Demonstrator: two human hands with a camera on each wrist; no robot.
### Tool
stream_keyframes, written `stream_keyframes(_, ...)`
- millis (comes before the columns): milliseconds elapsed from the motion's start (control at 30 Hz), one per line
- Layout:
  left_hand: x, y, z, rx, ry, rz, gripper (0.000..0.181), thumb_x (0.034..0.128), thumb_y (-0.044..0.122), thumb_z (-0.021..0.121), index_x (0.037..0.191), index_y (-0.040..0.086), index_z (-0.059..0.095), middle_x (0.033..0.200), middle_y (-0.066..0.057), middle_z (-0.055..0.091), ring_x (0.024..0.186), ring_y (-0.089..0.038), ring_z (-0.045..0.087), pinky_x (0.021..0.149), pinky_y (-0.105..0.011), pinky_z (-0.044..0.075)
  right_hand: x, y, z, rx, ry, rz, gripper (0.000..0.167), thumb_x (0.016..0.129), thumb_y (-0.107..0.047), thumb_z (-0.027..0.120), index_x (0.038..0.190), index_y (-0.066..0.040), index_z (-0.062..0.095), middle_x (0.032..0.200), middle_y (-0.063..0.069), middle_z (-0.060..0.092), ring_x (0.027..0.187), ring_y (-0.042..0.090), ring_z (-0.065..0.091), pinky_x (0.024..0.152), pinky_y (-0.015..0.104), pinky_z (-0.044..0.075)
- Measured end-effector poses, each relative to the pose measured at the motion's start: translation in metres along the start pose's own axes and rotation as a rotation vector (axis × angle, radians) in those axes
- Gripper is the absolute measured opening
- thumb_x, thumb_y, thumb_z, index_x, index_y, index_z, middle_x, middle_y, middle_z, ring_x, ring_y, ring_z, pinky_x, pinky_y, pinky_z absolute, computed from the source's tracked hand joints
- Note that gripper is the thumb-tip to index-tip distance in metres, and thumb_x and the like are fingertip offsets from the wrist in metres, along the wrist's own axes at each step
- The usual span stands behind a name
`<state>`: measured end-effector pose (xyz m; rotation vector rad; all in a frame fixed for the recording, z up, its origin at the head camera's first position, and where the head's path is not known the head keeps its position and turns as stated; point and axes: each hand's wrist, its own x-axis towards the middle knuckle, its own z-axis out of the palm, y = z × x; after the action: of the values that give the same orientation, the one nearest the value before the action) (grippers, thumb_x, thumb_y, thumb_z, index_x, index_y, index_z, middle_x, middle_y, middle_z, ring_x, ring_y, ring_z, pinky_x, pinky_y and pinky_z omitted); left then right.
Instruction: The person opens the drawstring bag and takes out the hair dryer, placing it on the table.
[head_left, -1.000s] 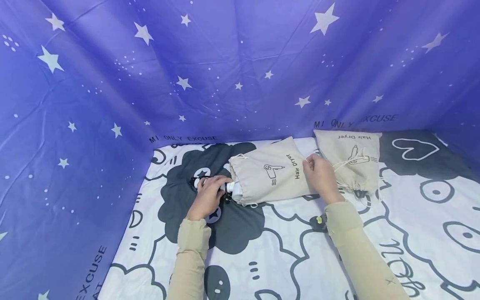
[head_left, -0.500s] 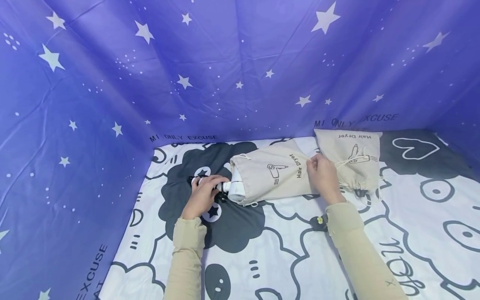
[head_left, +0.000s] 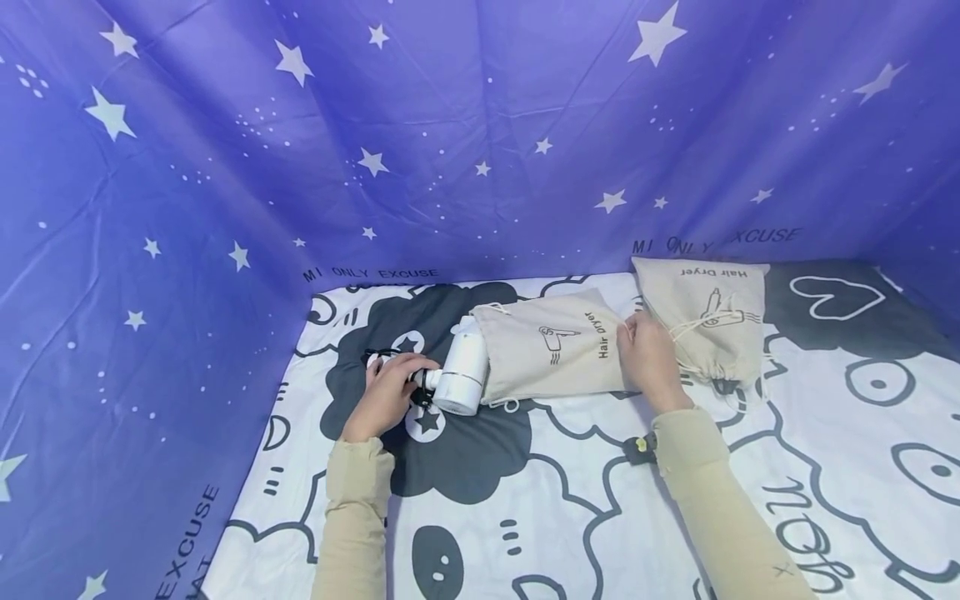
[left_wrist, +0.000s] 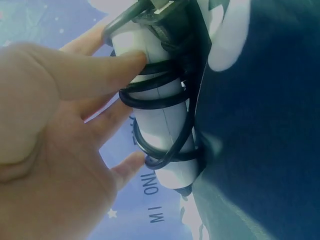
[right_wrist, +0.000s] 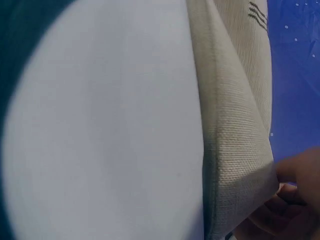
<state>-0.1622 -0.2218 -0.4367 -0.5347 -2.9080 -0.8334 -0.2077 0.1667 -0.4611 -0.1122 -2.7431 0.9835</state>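
A white hair dryer [head_left: 461,371] lies on the bedding, its barrel just outside the mouth of a beige drawstring bag [head_left: 555,350] printed "Hair Dryer". My left hand [head_left: 390,392] grips its handle. In the left wrist view, black cord is wound round the white handle [left_wrist: 160,120], a plug [left_wrist: 167,22] sits near the top, and the thumb and fingers hold it from both sides. At the bag's closed end my right hand [head_left: 648,354] pinches a corner. The right wrist view shows those fingers [right_wrist: 300,172] on the cloth.
A second beige "Hair Dryer" bag [head_left: 701,321], its cord drawn, lies right of the right hand. Cartoon-print bedding [head_left: 570,533] covers the surface. A purple star-print curtain [head_left: 465,150] rises behind and at the left. A small dark item [head_left: 640,450] lies by the right wrist.
My left hand has pulled the hair dryer leftward out of the bag, so its barrel now shows. The bag looks flatter. My right hand has kept its pinch on the bag's corner.
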Motion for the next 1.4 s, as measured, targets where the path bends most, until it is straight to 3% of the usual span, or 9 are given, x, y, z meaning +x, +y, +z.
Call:
stream_keyframes(233, 0.000, 0.004, 0.002, -0.017, -0.050, -0.051, 0.035, 0.0893, -0.008, 0.061, 0.116, 0.013, 0.070, 0.131, -0.014, 0.060, 0.130, -0.034, 0.050, 0.112, -0.067, 0.016, -0.006, 0.000, -0.005, 0.006, -0.081, -0.032, 0.041, 0.101, -0.024, 0.051, 0.123, 0.011, 0.052, 0.117, 0.029, 0.055, 0.104, 0.044, 0.058, 0.091, 0.057, 0.046)
stream_keyframes(467, -0.001, 0.002, 0.002, 0.000, -0.013, -0.043, 0.038, 0.0870, -0.010, 0.064, 0.117, 0.013, 0.070, 0.127, -0.012, 0.063, 0.127, -0.034, 0.053, 0.111, -0.066, 0.018, -0.007, 0.000, -0.004, -0.008, -0.136, -0.041, 0.036, 0.098, -0.008, 0.051, 0.129, 0.011, 0.049, 0.121, 0.030, 0.053, 0.113, 0.046, 0.052, 0.098, 0.058, 0.043)
stream_keyframes(600, -0.005, 0.000, 0.001, 0.030, 0.031, -0.046, 0.037, 0.0866, -0.007, 0.067, 0.117, 0.014, 0.070, 0.127, -0.013, 0.064, 0.125, -0.034, 0.054, 0.109, -0.065, 0.022, -0.007, 0.000, 0.000, -0.010, -0.122, -0.036, 0.032, 0.096, 0.001, 0.048, 0.127, 0.010, 0.050, 0.119, 0.029, 0.053, 0.112, 0.045, 0.053, 0.097, 0.056, 0.044)
stream_keyframes(833, -0.018, -0.007, -0.004, 0.068, 0.092, -0.159, 0.034, 0.0881, 0.001, 0.070, 0.119, 0.014, 0.069, 0.126, -0.017, 0.064, 0.121, -0.038, 0.056, 0.108, -0.062, 0.027, -0.003, 0.000, 0.008, -0.012, -0.115, -0.061, 0.031, 0.093, 0.004, 0.047, 0.123, 0.010, 0.052, 0.117, 0.030, 0.053, 0.108, 0.046, 0.055, 0.097, 0.056, 0.044)
stream_keyframes(1167, -0.018, -0.009, -0.006, 0.131, 0.190, -0.258, 0.032, 0.0853, 0.008, 0.075, 0.117, 0.012, 0.071, 0.119, -0.018, 0.068, 0.112, -0.041, 0.060, 0.096, -0.062, 0.040, -0.003, 0.001, -0.001, -0.015, -0.129, -0.038, 0.033, 0.095, -0.001, 0.049, 0.126, 0.010, 0.051, 0.119, 0.029, 0.053, 0.111, 0.044, 0.053, 0.097, 0.055, 0.044)
stream_keyframes(1400, -0.024, -0.018, -0.008, 0.049, 0.202, -0.296, 0.044, 0.0867, 0.012, 0.075, 0.128, 0.004, 0.063, 0.124, -0.022, 0.064, 0.119, -0.043, 0.056, 0.102, -0.059, 0.039, -0.006, 0.000, -0.003, -0.005, -0.146, -0.031, 0.034, 0.096, -0.007, 0.052, 0.125, 0.010, 0.051, 0.118, 0.027, 0.053, 0.099, 0.039, 0.055, 0.088, 0.053, 0.047)
